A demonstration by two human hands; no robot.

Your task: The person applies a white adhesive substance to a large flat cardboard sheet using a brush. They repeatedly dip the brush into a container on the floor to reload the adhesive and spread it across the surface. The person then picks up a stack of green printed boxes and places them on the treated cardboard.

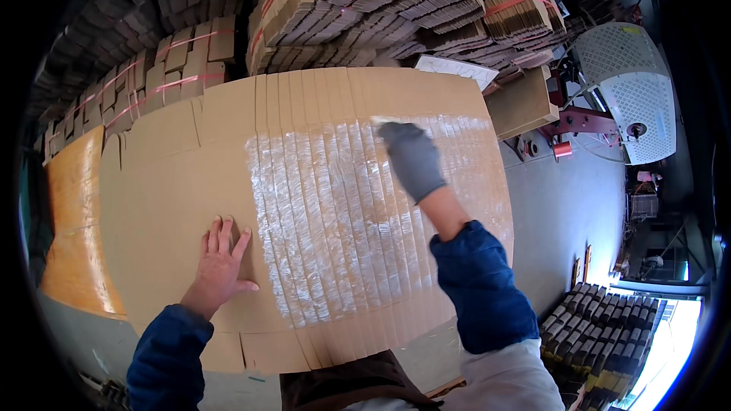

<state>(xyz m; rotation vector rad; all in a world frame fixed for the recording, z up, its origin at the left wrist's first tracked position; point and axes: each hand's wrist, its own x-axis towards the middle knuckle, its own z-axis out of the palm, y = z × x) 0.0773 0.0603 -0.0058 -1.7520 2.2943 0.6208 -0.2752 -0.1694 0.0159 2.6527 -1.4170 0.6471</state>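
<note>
Overlapping flat cardboard sheets lie fanned out before me, their edges stepped side by side. Streaky, shiny whitish wet-looking coating covers the stepped strips from the middle to the right. My left hand, bare, rests on the uncoated sheet at the left, fingers spread. Over the far part of the coated strips is my right hand, in a grey glove and blurred. Its fingers are closed around a small whitish tool; only a pale edge of it shows, and the rest is hidden by the glove.
Bundles of folded cardboard tied with pink strapping are piled beyond the sheets and at far left. A glossy orange-brown board lies left. At right stand a machine with a perforated pale cover and, lower down, another cardboard stack.
</note>
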